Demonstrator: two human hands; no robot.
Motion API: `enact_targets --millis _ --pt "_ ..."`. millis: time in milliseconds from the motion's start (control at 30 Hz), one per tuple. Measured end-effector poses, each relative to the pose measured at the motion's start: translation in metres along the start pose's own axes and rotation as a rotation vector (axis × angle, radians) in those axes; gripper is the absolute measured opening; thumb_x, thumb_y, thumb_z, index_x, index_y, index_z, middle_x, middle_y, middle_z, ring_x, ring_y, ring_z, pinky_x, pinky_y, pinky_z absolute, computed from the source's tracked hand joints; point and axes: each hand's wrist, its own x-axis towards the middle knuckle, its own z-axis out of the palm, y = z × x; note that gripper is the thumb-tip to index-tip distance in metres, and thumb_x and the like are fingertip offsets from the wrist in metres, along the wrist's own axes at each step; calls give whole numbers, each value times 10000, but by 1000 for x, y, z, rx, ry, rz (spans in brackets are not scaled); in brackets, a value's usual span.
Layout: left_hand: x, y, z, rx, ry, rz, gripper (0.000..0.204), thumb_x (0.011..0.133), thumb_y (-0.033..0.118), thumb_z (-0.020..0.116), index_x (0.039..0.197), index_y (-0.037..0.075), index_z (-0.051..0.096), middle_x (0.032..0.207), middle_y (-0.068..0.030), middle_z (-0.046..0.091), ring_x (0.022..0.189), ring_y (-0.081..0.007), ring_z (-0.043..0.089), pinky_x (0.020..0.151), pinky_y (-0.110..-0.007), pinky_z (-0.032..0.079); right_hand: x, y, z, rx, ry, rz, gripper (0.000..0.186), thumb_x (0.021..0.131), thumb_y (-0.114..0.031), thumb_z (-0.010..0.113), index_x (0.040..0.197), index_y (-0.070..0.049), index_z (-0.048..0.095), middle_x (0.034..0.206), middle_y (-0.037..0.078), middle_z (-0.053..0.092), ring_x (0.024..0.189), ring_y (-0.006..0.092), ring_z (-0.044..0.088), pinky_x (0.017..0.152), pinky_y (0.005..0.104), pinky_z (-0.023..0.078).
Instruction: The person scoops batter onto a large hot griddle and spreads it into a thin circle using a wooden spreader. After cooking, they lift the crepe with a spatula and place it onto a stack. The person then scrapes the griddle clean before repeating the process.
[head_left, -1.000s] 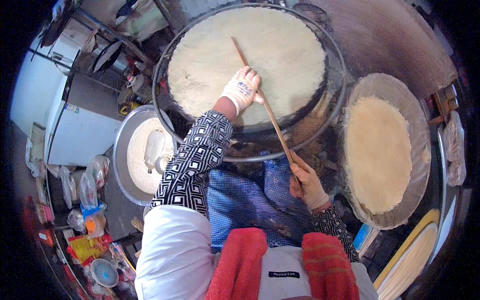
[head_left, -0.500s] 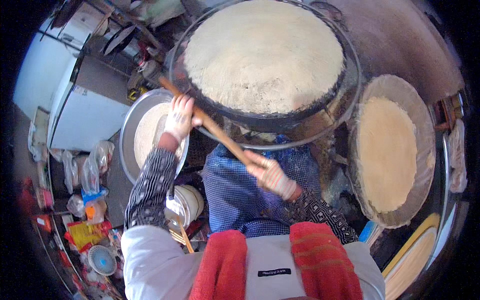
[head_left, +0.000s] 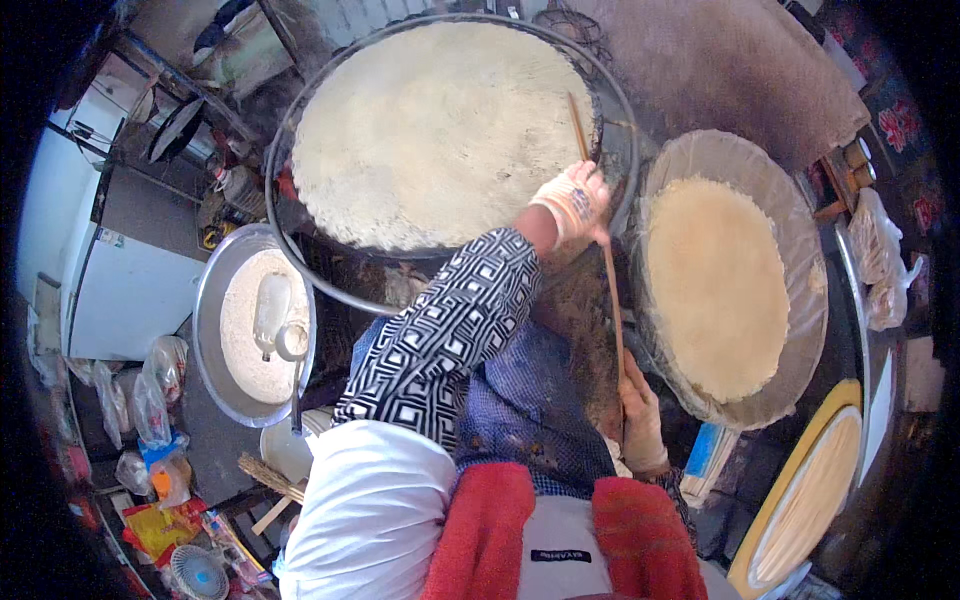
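A round black griddle (head_left: 385, 247) carries a wide, pale sheet of batter (head_left: 440, 130) that covers nearly all its top. My left hand (head_left: 578, 203), in a light striped glove, reaches across to the griddle's right side, closed around a long wooden stick (head_left: 613, 290). The upper end of the stick lies over the sheet's right edge; whether it touches is unclear. Lower down, beside the plastic-lined basket, my right hand (head_left: 642, 412), gloved too, grips the stick's near end. Its fingers are partly hidden.
To the right stands the plastic-lined basket (head_left: 805, 345) with a flat, pale round layer inside. At left, a metal basin (head_left: 207, 330) holds pale powder or batter, a clear scoop (head_left: 270, 310) and a ladle (head_left: 292, 342). A straw brush (head_left: 268, 478) lies below the basin.
My left hand has swung from the griddle's left to its right side with the stick. My right hand has drawn down and right. The stick now points away from me. The view has shifted.
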Motion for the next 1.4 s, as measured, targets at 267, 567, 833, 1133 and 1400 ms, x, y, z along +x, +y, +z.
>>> enact_targets --millis 267,567,833,1133,1400 --pt "-80 -162 -13 99 18 -337 746 685 584 740 1142 4 631 1292 -224 578 1357 -403 425 1151 -461 332 103 -46 87 -96 -372 77 559 993 -317 601 1488 -108 449 579 -41 485 414 79 420 385 244 308" --pt "-174 -196 -13 80 141 -450 805 661 534 737 1235 -4 565 1353 -223 538 1367 -414 407 1163 -473 319 112 -33 129 -52 -511 170 524 986 -218 607 1473 -83 469 656 -33 526 426 62 454 368 242 349" --pt "-315 -139 -11 228 103 -639 920 734 452 734 1422 -52 389 1455 -250 433 1403 -418 349 1190 -538 211 124 46 137 -470 -626 -405 538 950 -229 668 1457 -151 506 844 77 725 647 206 677 612 308 532" --pt "-87 4 -43 -201 295 -185 1025 609 469 810 1392 -68 424 1445 -255 441 1394 -435 356 1176 -521 249 24 49 -62 -791 7 -663 602 949 -239 640 1497 -102 432 982 147 718 627 255 679 603 359 550" --pt "-76 4 13 89 129 -240 958 656 626 699 1303 -55 509 1387 -240 483 1371 -434 379 1175 -511 275 20 -15 -47 -33 -315 258 649 959 -354 612 1514 -87 406 717 -19 552 477 63 461 409 228 353"
